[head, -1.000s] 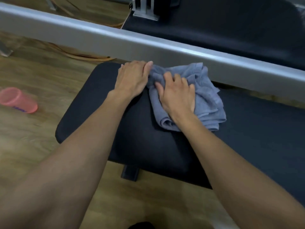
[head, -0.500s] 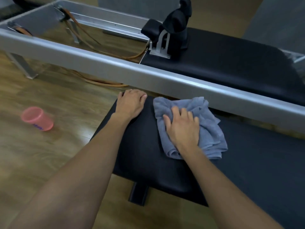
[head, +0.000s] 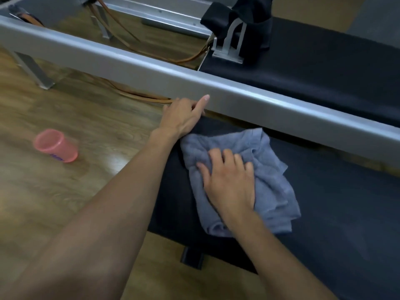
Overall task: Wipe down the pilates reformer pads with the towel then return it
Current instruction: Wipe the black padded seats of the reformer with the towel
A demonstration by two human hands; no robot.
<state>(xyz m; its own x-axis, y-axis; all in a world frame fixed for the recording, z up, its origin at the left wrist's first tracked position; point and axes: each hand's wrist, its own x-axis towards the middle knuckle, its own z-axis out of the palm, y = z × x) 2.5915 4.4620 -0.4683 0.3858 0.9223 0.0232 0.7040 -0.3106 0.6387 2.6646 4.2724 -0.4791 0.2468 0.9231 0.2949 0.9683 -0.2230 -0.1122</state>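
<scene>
Palm-down right hand (head: 229, 182) on towel (head: 272, 176)

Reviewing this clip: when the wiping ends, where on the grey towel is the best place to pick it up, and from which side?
Probably the bunched folds at the far right of the towel, taken from above. There the cloth stands up in ridges beside the right hand, which lies flat on it, so fingers can pinch without scraping the pad. The near edge lies flatter.

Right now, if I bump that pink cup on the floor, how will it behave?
The pink cup lies on its side on smooth wooden floor, so it will probably roll, likely in a curve since it seems to taper. It looks like thin translucent plastic, so probably light and easily sent skidding.
</scene>
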